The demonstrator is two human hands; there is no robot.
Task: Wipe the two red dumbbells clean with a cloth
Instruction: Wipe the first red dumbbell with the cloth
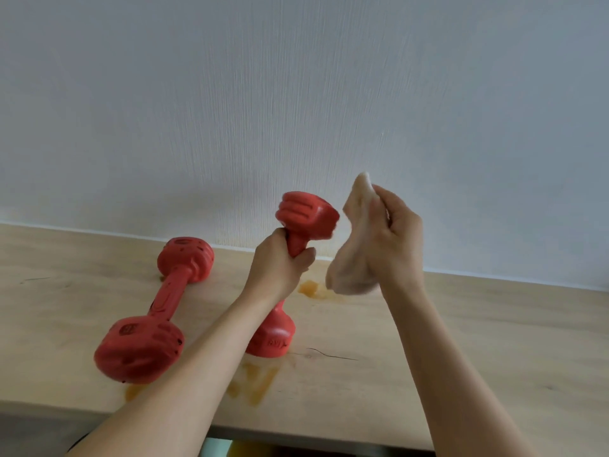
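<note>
Two red dumbbells are on a light wooden table (461,341). One red dumbbell (158,311) lies flat at the left, with dark specks on its heads. The other red dumbbell (304,216) stands tilted on its lower head, and my left hand (280,262) grips its handle just under the raised upper head. My right hand (392,239) holds a pale beige cloth (354,255) bunched up in the air, just right of that upper head and apart from it.
Orange-yellow smears (311,288) mark the tabletop behind the held dumbbell and near the front edge (260,380). A white textured wall (296,94) rises right behind the table. The table's front edge runs along the bottom of the view.
</note>
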